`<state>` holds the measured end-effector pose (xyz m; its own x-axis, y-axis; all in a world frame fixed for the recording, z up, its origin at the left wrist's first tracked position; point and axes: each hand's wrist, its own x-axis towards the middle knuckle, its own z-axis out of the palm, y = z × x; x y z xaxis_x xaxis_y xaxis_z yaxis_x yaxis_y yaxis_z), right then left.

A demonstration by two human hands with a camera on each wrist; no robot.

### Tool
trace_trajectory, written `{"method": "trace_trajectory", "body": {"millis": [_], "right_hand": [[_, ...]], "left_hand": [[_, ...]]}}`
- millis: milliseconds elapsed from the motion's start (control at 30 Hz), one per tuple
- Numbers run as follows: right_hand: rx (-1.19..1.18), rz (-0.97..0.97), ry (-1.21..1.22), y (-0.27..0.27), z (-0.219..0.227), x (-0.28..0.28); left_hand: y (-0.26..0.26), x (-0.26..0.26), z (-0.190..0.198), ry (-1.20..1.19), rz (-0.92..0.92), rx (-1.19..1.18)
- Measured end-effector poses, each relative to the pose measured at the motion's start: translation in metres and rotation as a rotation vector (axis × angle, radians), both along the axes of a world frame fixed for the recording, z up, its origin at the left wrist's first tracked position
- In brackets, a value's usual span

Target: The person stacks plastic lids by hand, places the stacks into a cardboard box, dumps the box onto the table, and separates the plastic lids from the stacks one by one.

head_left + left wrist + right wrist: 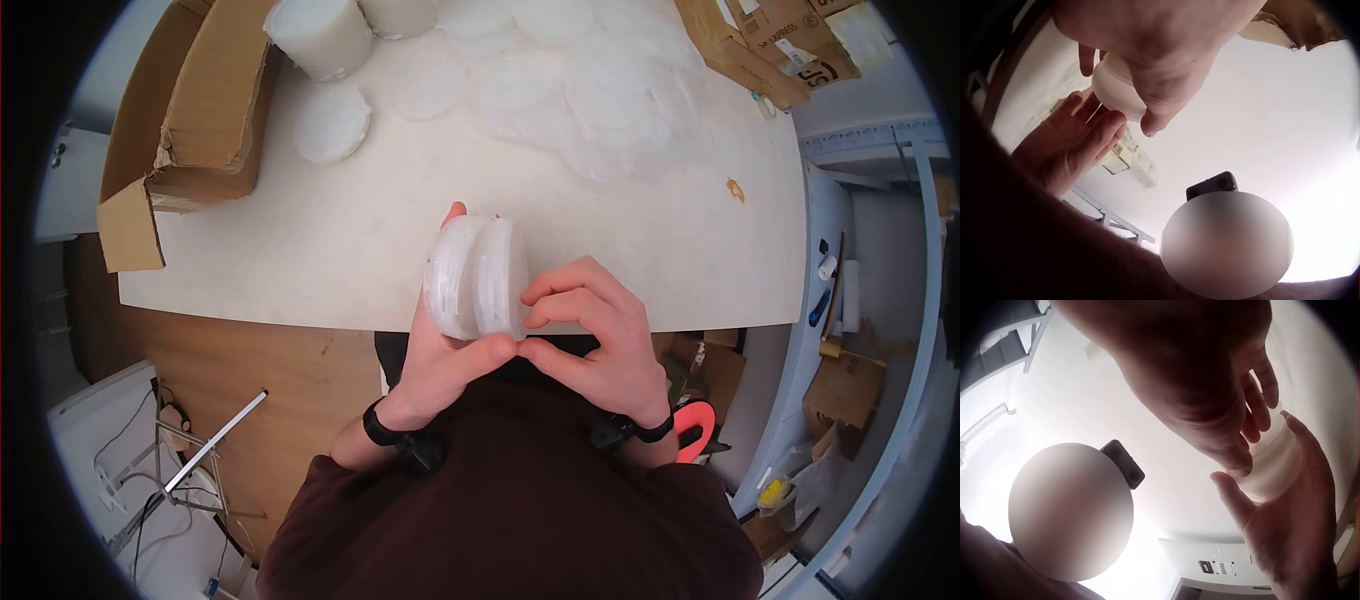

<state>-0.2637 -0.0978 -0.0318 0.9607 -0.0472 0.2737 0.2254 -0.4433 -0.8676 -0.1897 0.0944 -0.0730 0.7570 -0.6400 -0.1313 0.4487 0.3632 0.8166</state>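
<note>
A short stack of translucent white discs point(478, 278) is held on edge above the table's front edge, with a gap between two groups. My left hand point(440, 365) grips it from the left and below, thumb along the near side. Bent fingers of my right hand point(605, 335) are at the stack's right face, the thumb near its lower edge by the left thumb. In the left wrist view the discs point(1116, 90) sit between both hands. The right wrist view has the discs point(1272, 465) in the left hand point(1294, 534), the right fingertips at their face.
On the white table point(380, 270), many loose translucent discs point(610, 90) spread across the back. A single disc point(332, 122) and a taller roll point(322, 38) lie near an open cardboard box point(205, 110) at the left. More cardboard boxes point(780, 45) stand back right; shelving point(860, 250) is right.
</note>
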Motion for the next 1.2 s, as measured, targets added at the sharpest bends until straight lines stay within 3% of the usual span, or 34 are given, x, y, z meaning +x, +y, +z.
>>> {"method": "trace_trajectory", "body": {"millis": [300, 467, 667, 800, 867, 900, 967, 1000, 1067, 1167, 1200], "right_hand": [[-0.024, 0.002, -0.049, 0.001, 0.0, -0.002], [0.098, -0.004, 0.021, -0.001, -0.002, -0.009], [0.135, -0.084, 0.007, -0.014, 0.004, -0.007], [0.043, -0.166, 0.005, -0.035, 0.023, 0.004], [-0.162, -0.363, -0.137, -0.046, 0.029, 0.017], [-0.161, -0.363, -0.143, -0.051, 0.029, 0.03], [-0.47, -0.466, -0.336, -0.064, 0.027, 0.061], [-0.464, -0.47, -0.341, -0.072, 0.023, 0.075], [-0.766, -0.414, -0.309, -0.084, 0.018, 0.092], [-0.735, -0.364, -0.315, -0.078, 0.04, 0.084], [-0.697, -0.27, -0.316, -0.073, 0.057, 0.074]], "left_hand": [[0.003, -0.004, 0.0, 0.0, -0.017, 0.026], [0.006, -0.005, -0.011, 0.016, 0.003, 0.025], [-0.002, 0.002, 0.007, 0.23, -0.021, -0.101], [0.0, 0.005, 0.007, 0.276, -0.037, -0.06], [0.003, 0.005, 0.004, 0.26, -0.014, 0.009], [0.003, 0.005, 0.002, 0.271, -0.007, -0.006], [0.004, 0.004, 0.0, 0.277, 0.0, -0.015], [0.004, 0.004, -0.002, 0.268, -0.002, -0.023], [0.003, 0.004, -0.003, 0.255, -0.004, -0.028], [0.003, 0.006, -0.006, 0.254, 0.008, -0.048], [0.003, 0.006, -0.007, 0.258, 0.006, -0.061]]}}
